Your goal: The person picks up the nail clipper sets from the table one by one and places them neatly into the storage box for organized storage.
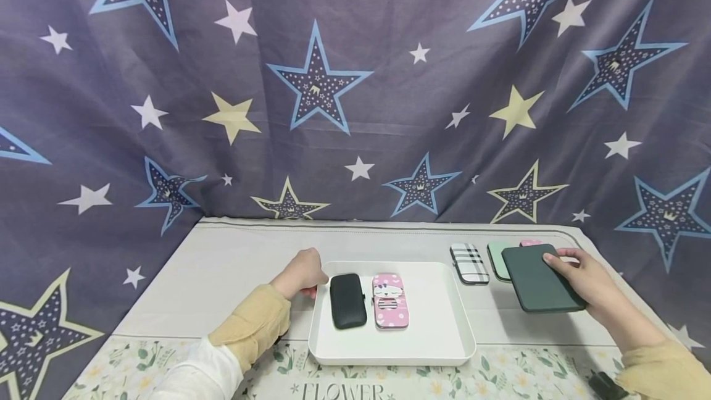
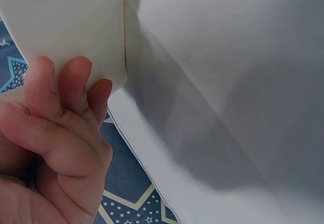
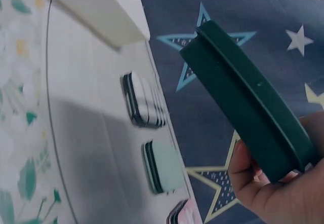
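A white rectangular tray (image 1: pixel 428 307) holds a black ribbed case (image 1: pixel 348 301) on its left and a pink dotted case with a cartoon animal (image 1: pixel 390 301) beside it. At the tray's left rim my left hand (image 1: pixel 302 273) grips the edge; in the left wrist view, curled fingers (image 2: pixel 73 84) press the tray's outer wall (image 2: pixel 76 21), and the thumb is hidden. Raised above the table to the tray's right, my right hand (image 1: pixel 580 283) holds a flat dark green box (image 1: pixel 539 279) by its right end. The right wrist view shows the green box's ridged edge (image 3: pixel 243 97).
Right of the tray lie a black-and-white plaid case (image 1: pixel 471 263), a mint green case (image 1: pixel 500 258) and a pink case (image 1: pixel 531 242), the latter two partly behind the green box. A star-patterned curtain (image 1: pixel 355 141) hangs behind. Flowered cloth (image 1: pixel 139 357) covers the front edge.
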{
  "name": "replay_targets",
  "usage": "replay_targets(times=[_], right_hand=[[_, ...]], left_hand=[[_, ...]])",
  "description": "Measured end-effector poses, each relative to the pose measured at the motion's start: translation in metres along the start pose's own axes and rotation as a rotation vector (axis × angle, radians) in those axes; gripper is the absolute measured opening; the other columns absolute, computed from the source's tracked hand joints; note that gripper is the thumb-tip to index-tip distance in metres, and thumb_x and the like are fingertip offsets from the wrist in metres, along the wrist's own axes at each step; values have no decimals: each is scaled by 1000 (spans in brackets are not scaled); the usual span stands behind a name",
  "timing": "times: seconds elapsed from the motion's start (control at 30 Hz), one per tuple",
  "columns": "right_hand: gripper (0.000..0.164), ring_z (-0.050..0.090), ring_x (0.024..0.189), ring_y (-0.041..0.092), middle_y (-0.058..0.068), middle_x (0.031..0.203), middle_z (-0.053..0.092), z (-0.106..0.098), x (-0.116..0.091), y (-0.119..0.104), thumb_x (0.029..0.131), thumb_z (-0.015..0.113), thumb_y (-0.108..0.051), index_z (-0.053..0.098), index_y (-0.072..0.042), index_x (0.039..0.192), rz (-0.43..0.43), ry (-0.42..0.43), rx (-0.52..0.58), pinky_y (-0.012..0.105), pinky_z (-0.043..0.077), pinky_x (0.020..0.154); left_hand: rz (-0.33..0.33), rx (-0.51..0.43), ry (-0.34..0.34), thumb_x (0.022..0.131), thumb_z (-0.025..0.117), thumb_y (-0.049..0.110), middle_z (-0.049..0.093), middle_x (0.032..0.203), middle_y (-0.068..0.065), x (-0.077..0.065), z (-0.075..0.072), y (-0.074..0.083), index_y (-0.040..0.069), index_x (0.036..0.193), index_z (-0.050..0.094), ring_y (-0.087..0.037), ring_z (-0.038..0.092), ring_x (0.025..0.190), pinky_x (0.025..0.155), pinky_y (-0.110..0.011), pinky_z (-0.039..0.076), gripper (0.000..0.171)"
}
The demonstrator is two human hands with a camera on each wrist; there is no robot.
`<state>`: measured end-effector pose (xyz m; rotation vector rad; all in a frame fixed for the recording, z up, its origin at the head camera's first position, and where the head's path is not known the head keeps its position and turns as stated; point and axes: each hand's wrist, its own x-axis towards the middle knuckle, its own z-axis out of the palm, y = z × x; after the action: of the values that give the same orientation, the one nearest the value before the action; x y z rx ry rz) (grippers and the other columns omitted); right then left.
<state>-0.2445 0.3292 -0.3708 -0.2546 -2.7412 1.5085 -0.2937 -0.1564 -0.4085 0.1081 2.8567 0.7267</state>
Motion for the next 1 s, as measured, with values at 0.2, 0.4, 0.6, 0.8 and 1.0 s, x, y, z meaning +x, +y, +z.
replay_targets(times=[0.2, 0.4, 0.6, 0.8, 1.0], right_hand=[[66, 61, 61, 7, -4, 79, 55, 9, -1, -16, 96, 50, -36, 25, 12, 134, -55, -39, 62, 32, 56, 54], [63, 60, 61, 4, -8, 79, 54, 21, -3, -29, 96, 51, -34, 27, 10, 133, -80, -48, 96, 30, 56, 55], [60, 57, 63, 2, -6, 85, 50, 36, -3, -37, 96, 52, -32, 28, 9, 132, -97, -42, 127, 26, 55, 56], [58, 54, 65, 2, -1, 89, 47, 49, -1, -42, 96, 52, -29, 28, 10, 132, -109, -53, 118, 24, 53, 56], [61, 56, 66, 5, 3, 87, 49, 60, 0, -48, 95, 53, -29, 28, 10, 134, -115, -90, 107, 25, 53, 56]], left_hand=[[7, -3, 5, 76, 61, 2, 47, 35, 1, 0, 0, 0, -1, 56, 58, -7, 42, 28, 31, -15, 37, 20], [9, -5, 8, 76, 60, 1, 46, 34, 1, 0, 0, 0, -1, 55, 58, -7, 41, 27, 31, -15, 36, 21], [13, -2, 10, 76, 60, 1, 46, 34, 1, -2, -1, 2, -1, 55, 58, -7, 41, 28, 31, -15, 36, 21], [0, -1, 4, 77, 61, 2, 47, 35, 1, -2, -1, 2, -3, 60, 60, -7, 42, 28, 32, -14, 37, 18], [1, -7, 4, 76, 61, 2, 46, 35, 1, -3, -1, 2, -7, 64, 63, -6, 41, 28, 31, -13, 36, 15]])
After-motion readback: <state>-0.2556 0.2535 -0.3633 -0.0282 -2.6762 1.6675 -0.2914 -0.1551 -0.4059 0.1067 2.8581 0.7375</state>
